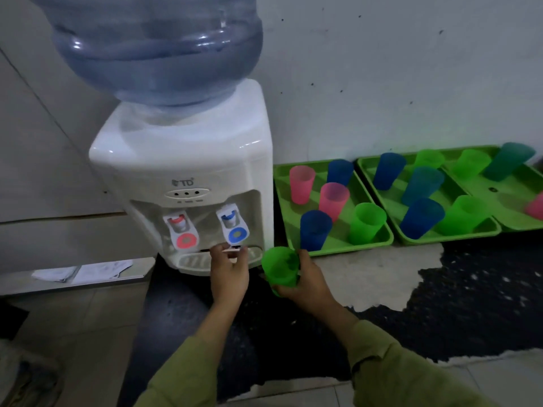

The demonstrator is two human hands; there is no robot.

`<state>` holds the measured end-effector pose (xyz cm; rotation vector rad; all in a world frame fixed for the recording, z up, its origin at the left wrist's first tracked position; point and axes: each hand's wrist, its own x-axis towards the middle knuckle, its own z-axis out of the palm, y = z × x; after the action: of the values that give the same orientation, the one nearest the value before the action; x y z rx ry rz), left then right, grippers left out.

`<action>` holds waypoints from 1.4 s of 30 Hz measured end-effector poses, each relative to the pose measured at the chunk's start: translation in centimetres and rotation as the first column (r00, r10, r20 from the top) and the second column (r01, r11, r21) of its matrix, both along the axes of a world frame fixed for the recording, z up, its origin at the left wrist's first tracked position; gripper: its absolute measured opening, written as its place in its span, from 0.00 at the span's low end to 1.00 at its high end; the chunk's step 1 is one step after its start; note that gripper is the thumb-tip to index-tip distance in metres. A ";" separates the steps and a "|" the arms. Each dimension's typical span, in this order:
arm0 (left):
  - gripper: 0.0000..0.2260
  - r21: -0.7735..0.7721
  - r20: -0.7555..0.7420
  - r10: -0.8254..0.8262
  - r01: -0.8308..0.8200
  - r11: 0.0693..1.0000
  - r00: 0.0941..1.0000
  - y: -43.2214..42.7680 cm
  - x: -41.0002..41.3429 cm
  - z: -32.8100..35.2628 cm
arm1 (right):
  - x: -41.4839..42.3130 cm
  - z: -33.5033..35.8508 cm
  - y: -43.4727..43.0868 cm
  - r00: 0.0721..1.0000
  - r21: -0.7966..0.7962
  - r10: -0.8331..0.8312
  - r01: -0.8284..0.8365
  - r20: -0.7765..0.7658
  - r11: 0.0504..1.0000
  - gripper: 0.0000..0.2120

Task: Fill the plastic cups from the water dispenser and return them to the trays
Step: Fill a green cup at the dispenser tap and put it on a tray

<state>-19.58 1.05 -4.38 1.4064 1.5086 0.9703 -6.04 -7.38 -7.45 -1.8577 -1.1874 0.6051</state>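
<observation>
Gripping a green cup (279, 268), the right hand (308, 279) holds it beside the dispenser's (182, 160) front right corner. It is close to the front left corner of the nearest tray (282, 177) and not yet under a spout. The left hand (229, 274), fingers loosely spread and holding nothing, reaches the blue tap's (235, 227) lever. Best to bring the cup upright over the drip tray (194, 261), centred beneath that spout, before pressing, then release short of the brim.

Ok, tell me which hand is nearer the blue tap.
Left. The left hand is directly below the blue tap, fingertips almost touching it; the right hand is lower and to the tap's right, holding a green cup.
</observation>
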 end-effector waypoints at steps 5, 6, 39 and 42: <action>0.14 -0.149 0.001 -0.049 0.048 0.988 0.999 -3.2 4.0 -1.6 | 4.3 0.3 -3.8 0.997 0.078 -0.062 0.066 -0.052 0.995 0.29; 0.12 -0.148 0.006 -0.076 0.076 0.986 0.997 -3.9 5.0 -1.9 | 5.4 0.4 -4.5 0.997 0.085 -0.073 0.076 -0.038 0.993 0.29; 0.31 -0.051 -0.752 -0.534 0.773 0.633 0.387 -19.9 42.2 -6.4 | 53.8 2.4 -20.2 0.898 0.203 -0.418 0.387 0.141 0.899 0.34; 0.33 -0.066 -0.773 -0.521 0.770 0.634 0.362 -20.0 42.3 -6.7 | 55.7 1.7 -18.5 0.878 0.150 -0.451 0.430 0.158 0.890 0.35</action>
<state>22.68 -18.95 -11.11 2.6036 1.0572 0.0464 49.66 -25.85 -5.74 -2.0327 -0.8431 0.1049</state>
